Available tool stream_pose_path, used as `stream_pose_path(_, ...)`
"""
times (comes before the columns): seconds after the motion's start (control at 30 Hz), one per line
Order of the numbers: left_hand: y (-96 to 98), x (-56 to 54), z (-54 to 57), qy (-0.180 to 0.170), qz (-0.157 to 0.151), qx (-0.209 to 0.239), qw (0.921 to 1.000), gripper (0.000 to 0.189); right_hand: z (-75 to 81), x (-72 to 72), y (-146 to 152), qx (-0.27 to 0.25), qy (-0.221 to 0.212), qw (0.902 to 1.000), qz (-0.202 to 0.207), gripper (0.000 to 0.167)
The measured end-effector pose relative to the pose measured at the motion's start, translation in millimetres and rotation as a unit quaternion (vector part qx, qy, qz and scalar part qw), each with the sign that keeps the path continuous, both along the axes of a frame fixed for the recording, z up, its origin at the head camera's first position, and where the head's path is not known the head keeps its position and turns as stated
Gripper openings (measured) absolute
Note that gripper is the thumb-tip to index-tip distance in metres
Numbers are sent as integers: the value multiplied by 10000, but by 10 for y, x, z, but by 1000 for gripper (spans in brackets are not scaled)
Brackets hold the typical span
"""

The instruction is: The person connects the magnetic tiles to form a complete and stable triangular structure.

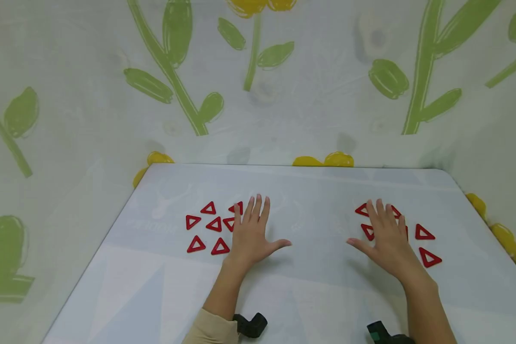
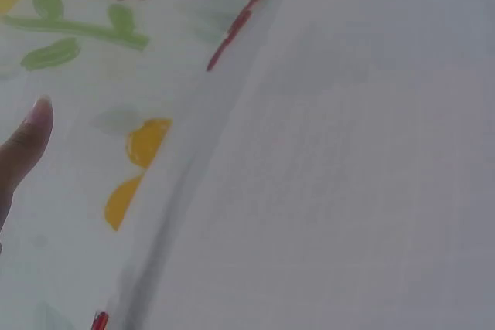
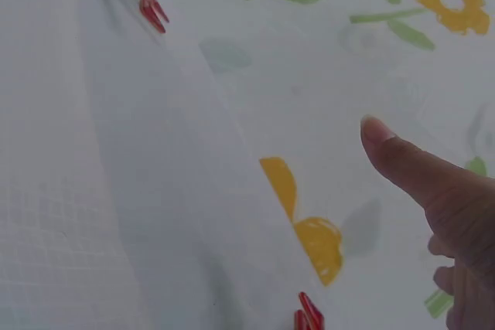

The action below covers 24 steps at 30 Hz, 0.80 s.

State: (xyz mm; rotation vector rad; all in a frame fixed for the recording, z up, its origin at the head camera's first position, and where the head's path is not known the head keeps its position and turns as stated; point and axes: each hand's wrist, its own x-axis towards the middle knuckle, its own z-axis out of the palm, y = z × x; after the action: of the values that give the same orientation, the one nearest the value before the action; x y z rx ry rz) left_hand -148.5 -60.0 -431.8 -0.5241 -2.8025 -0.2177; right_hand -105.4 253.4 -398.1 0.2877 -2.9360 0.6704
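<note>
Two groups of small red triangle frames lie on the white table. My left hand (image 1: 252,236), fingers straight and thumb spread, is at the right side of the left group, hiding part of it; one red triangle (image 1: 213,224) shows beside it. Over the right group is my right hand (image 1: 386,242), also with straight fingers, partly covering several pieces; another red triangle (image 1: 429,257) lies to its right. Neither hand holds anything. In the left wrist view the left thumb (image 2: 27,141) shows at the edge; in the right wrist view, the right thumb (image 3: 410,164).
The white table (image 1: 318,296) has a pale geometric print and ends at a curtain (image 1: 318,110) with green stems and yellow flowers. Black wrist-camera mounts (image 1: 251,326) sit at both wrists. Bare tabletop lies between the hands.
</note>
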Motion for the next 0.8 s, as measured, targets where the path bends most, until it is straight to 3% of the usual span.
stream_pose_path(0.2,-79,-23,-26,22,-40,482,9988,108,5,-13,58,-70,19,10000,-3,101)
stream_pose_path(0.43,-173,-69,-53,-369,91,779,9962,109,-30,-37,158,-131,51,9999,-59,102)
stream_pose_path(0.8,-291,-118,-142,-556,114,1443,9879,109,-35,-2,367,-722,-182,9972,-50,99)
